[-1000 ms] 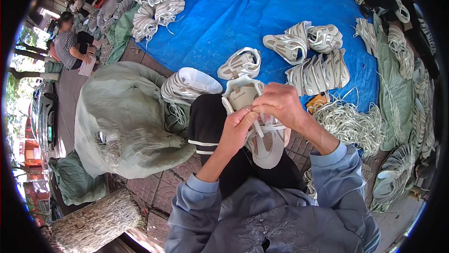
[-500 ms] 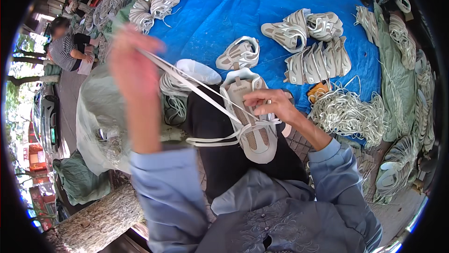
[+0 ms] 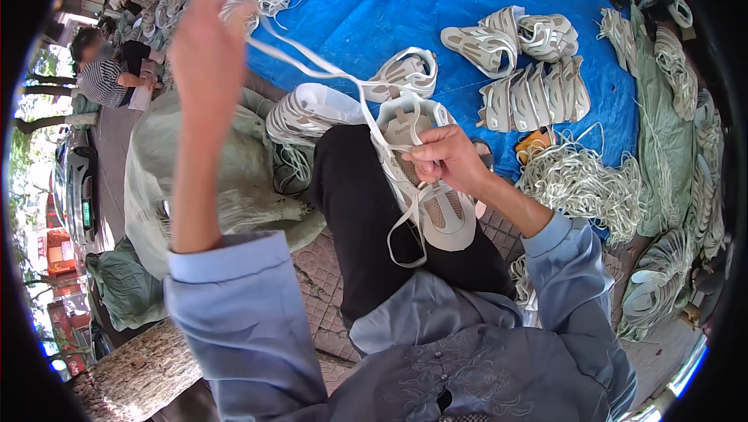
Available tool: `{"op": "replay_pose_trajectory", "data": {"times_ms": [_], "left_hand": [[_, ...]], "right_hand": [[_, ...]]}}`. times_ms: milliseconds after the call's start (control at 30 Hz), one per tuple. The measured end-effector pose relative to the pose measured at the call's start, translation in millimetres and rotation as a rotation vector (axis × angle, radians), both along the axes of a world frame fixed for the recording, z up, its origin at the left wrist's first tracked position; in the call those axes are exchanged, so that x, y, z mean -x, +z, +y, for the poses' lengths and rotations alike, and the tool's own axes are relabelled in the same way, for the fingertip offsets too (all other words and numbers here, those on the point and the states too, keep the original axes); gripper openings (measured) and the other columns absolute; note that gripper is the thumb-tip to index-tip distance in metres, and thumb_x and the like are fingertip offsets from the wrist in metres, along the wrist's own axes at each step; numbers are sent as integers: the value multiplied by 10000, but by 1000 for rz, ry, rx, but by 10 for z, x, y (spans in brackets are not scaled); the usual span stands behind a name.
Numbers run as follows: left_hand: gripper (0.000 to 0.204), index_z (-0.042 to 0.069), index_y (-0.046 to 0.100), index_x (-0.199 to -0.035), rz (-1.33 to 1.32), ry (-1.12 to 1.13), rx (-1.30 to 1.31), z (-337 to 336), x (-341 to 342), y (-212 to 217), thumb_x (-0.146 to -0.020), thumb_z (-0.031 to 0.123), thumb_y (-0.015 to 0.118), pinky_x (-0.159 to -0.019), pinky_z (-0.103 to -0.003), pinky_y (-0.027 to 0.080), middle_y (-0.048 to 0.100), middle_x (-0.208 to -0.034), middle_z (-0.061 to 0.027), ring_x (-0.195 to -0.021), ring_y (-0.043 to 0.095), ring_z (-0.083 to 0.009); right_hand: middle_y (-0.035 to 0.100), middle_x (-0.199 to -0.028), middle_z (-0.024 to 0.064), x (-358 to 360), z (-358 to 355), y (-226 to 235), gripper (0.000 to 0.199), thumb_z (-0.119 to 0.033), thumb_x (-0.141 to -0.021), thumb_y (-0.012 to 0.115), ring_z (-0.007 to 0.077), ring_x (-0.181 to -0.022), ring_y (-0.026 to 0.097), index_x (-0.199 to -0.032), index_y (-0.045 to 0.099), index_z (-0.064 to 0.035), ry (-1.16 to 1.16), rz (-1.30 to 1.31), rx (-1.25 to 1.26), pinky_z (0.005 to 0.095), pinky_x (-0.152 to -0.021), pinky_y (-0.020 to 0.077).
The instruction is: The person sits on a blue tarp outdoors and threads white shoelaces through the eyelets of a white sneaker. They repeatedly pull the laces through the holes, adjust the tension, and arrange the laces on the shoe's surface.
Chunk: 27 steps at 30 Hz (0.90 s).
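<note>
A beige-and-white sneaker upper (image 3: 448, 223), partly laced, rests across my knees with its toe toward me. My left hand (image 3: 204, 56) is raised at the far left, blurred, closed on the white shoelace (image 3: 312, 63). From there the lace sags in two strands to the sneaker's opening. My right hand (image 3: 450, 158) is closed at the sneaker's tongue, thumb and forefinger pinching where the lace meets the eyelets. Its fingertips partly cover that spot. A loose lace end loops beside the toe, over my dark trousers (image 3: 354, 211).
On the blue tarp (image 3: 374, 1) ahead lie a single upper (image 3: 405, 73), a row of nested uppers (image 3: 538, 95) and a heap of white laces (image 3: 584, 188). More uppers (image 3: 312, 114) sit left of my knee, beside a pale covered bundle (image 3: 195, 165). Another person (image 3: 109, 75) sits far left.
My left hand has risen farther up, and the lace has gone from taut to slack. My right hand's fingers have closed near the tongue. The sneaker has shifted slightly right and away from me.
</note>
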<state>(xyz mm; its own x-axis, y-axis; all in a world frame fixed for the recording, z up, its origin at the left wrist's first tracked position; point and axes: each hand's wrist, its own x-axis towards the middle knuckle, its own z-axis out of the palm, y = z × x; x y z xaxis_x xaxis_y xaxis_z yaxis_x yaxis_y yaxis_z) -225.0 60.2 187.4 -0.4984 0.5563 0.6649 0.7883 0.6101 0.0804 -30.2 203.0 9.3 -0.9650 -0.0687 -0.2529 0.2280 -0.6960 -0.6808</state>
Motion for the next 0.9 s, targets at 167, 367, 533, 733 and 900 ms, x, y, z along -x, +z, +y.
{"op": "replay_pose_trajectory", "data": {"times_ms": [167,367,533,733,900], "left_hand": [[528,3,539,-1011,-434,-761,361,-105,-1871,-1095,-628,340,674,-848,-391,402,544,-1024,-148,-987,521,-289],[419,-42,528,-1013,-61,-775,592,-173,-2128,-1581,-686,220,537,-887,-424,385,536,-1044,-165,-999,512,-324],[343,-28,547,-991,-124,-857,451,-688,-2149,-1720,-706,160,509,-919,-407,386,551,-1026,-163,-1021,518,-302],[317,-4,540,-1006,-229,-809,395,-768,-2235,-1887,-740,157,478,-952,-399,365,538,-1075,-165,-1065,496,-297],[281,10,547,-980,-382,-815,228,-707,-2207,-1892,-719,114,553,-909,-383,403,551,-1034,-136,-1030,517,-277]], "right_hand": [[358,-476,-5,201,-52,-25,154,-52,-749,594,56,-379,290,-644,555,54,-27,-10,-132,220,-363,182],[312,-443,-31,495,168,131,127,-53,-755,584,49,-349,240,-718,588,68,84,9,-232,217,-348,173],[328,-483,-33,1094,673,164,187,-100,-797,558,32,-366,234,-837,574,82,-39,163,-459,202,-342,172],[391,-501,-9,1772,1617,433,177,-117,-829,517,51,-346,228,-858,546,55,-324,158,-451,209,-323,182],[365,-489,-22,1626,1979,535,147,-96,-840,487,44,-349,223,-814,548,36,-436,212,-472,202,-328,181]]}}
